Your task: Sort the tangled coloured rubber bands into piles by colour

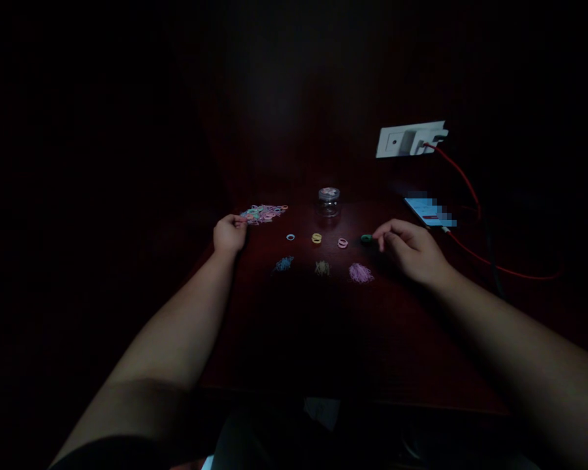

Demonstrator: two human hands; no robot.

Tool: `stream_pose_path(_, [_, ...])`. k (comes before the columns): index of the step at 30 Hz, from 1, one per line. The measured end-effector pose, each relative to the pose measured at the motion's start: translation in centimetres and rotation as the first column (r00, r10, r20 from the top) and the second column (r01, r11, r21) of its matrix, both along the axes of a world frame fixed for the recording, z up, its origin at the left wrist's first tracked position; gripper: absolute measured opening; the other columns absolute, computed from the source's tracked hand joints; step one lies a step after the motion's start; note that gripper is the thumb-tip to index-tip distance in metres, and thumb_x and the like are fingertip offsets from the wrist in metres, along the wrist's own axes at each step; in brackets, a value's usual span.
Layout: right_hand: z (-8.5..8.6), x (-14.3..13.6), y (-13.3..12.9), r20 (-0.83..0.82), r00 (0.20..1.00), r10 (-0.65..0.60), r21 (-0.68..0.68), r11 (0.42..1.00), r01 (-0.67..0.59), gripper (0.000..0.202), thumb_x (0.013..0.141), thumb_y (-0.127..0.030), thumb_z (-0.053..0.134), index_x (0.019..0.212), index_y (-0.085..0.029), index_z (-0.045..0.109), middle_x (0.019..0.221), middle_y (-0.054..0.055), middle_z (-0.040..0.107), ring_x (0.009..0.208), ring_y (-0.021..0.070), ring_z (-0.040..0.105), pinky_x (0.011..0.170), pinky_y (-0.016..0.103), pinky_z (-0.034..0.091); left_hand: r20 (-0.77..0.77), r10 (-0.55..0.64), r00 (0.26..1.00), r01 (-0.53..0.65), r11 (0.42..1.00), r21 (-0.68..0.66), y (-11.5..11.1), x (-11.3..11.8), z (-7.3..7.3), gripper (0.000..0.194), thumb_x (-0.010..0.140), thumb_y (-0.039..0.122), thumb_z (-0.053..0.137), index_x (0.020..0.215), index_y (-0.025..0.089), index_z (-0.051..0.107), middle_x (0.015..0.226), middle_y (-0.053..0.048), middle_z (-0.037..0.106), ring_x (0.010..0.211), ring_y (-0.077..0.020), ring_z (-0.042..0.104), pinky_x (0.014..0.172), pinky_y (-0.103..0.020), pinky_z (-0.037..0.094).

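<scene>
Left hand (230, 235): thumb and fingers drawn nearly together at the near edge of the mixed pile (264, 213), left of the jar (328, 203). Touching there, by the look; can't tell if a loop is pinched. Right hand (406, 248): fingers loosely curled, thumb near the index, tips at the green loop (366, 239), front-right of the jar. Contact or a hair off, can't tell; no grip confirmed.

Handling, my judgement: light tip pinch, one loop at a time. Left should pick from the pile edge so tangled loops don't drag along. Right should come in from the side, palm clear of the pink rings (342, 243). Light's poor, so check colour before letting go.

Further out, on the bench (294, 326): yellow rings (316, 239) just front-left of the jar, blue ring (291, 235) further left. Nearer the person than the jar: blue heap (284, 264), tan heap (322, 267), purple heap (361, 273), all apart. Phone (428, 211) well right of the jar, on the red cable (463, 173); keep the right forearm off it.
</scene>
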State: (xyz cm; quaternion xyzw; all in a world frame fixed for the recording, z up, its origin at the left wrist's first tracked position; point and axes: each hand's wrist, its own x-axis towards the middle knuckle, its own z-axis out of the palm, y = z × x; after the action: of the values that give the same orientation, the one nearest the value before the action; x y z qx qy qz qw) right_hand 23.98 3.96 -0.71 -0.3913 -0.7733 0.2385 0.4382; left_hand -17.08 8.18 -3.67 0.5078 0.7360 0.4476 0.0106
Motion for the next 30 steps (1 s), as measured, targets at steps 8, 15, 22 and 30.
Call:
stream_pose_path(8, [0.0, -0.6, -0.2, -0.012, 0.998, 0.056, 0.009, 0.998, -0.056, 0.02, 0.087, -0.024, 0.042, 0.082, -0.016, 0.06, 0.067, 0.002, 0.057, 0.062, 0.0135, 0.052, 0.06, 0.026, 0.04, 0.051, -0.121, 0.991, 0.117, 0.99, 0.082, -0.9, 1.1, 0.9, 0.024, 0.077, 0.026, 0.055, 0.095, 0.014, 0.066, 0.089, -0.006, 0.07, 0.076, -0.0142, 0.063, 0.071, -0.024, 0.051])
stream_pose_path(15, [-0.2, -1.8, -1.0, -0.015, 0.991, 0.129, -0.038, 0.991, -0.13, 0.013, 0.079, -0.028, 0.056, 0.08, -0.016, 0.06, 0.065, 0.0, 0.054, 0.056, 0.0106, 0.045, 0.053, 0.023, 0.037, -0.017, -0.41, 0.912, 0.406, 0.898, 0.17, -4.1, 6.8, 2.7, 0.023, 0.077, 0.029, 0.059, 0.093, 0.013, 0.064, 0.086, -0.006, 0.068, 0.077, -0.0152, 0.064, 0.072, -0.026, 0.052])
stream_pose_path(22, [0.0, -2.3, -1.5, 0.014, 0.989, 0.149, -0.054, 0.987, -0.148, 0.011, 0.075, -0.025, 0.059, 0.072, -0.015, 0.06, 0.06, -0.002, 0.051, 0.052, 0.0085, 0.042, 0.048, 0.021, 0.033, -0.15, -0.661, 0.735, 0.677, 0.728, 0.11, -7.8, 16.8, 4.7, 0.013, 0.08, 0.026, 0.06, 0.087, 0.019, 0.068, 0.083, -0.003, 0.07, 0.073, -0.0146, 0.063, 0.066, -0.026, 0.05])
stream_pose_path(30, [0.6, -2.1, -1.8, -0.021, 0.995, 0.101, 0.008, 0.995, -0.101, 0.02, 0.075, -0.027, 0.063, 0.092, -0.016, 0.059, 0.068, -0.003, 0.053, 0.053, 0.0079, 0.044, 0.048, 0.02, 0.035, -0.102, -0.651, 0.752, 0.657, 0.731, 0.184, -7.2, 20.9, 4.7, 0.011, 0.084, 0.026, 0.056, 0.087, 0.019, 0.063, 0.08, -0.002, 0.067, 0.071, -0.0137, 0.062, 0.063, -0.025, 0.048])
